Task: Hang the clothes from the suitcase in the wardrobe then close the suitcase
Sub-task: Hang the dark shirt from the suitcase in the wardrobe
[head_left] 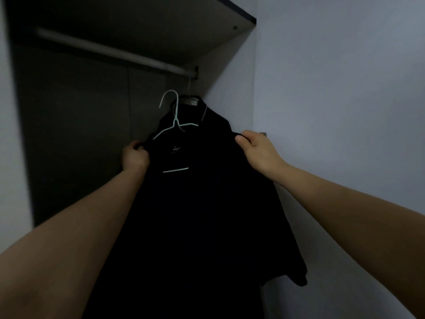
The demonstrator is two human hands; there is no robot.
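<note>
Both hands were raised in front of the open wardrobe (92, 125), arms stretched forward and up, each gripping a shoulder of a black shirt (197, 215). His or her left hand (135, 158) was curled tight round the cloth at the shirt's left shoulder, knuckles toward me, with the fingertips buried in the fabric. On the other side the right hand (256, 149) pinched the right shoulder seam, thumb on top and fingers folded beneath. Both forearms were bare and ran in from the lower corners, well apart, with the shirt hanging between them.

That shirt was draped on a pale hanger (174, 122), whose hook stood free below the wardrobe's rail (115, 52) and was not over it. Part of the hanger's bottom bar showed as a light strip through the neck opening. From the shoulders the dark cloth fell straight down, its lower edge out of sight.

Inside the wardrobe, another dark garment (207, 113) hung from the rail's right end, close against the side panel and just behind the held shirt. A shelf (184, 26) ran above the rail. Beside the wardrobe stood a plain pale wall (333, 88).
</note>
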